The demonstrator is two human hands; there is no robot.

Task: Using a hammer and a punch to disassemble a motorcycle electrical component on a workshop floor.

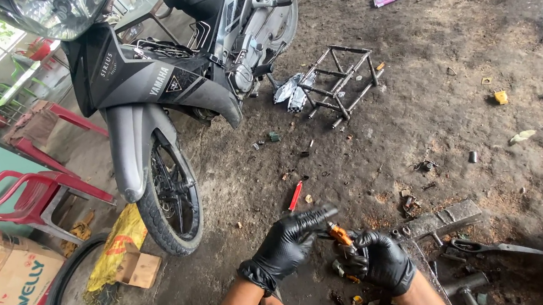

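Gloved right hand (379, 260) fingers clamped on small orange part (340, 235) above oily floor (424, 115) nr motorcycle (154, 84), left hand (286, 243) fingers apart, touching tip; prob. light, stiff, slippery — best gripped mid-body.

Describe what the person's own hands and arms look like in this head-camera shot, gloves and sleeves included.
Both hands wear glossy black disposable gloves of thin rubbery material. The left hand has its glove cuff bunched in a rolled ring at the wrist; the right hand has a smoother cuff ending just past the wrist. Both forearms are bare below the cuffs: no sleeves, watch or markings visible.
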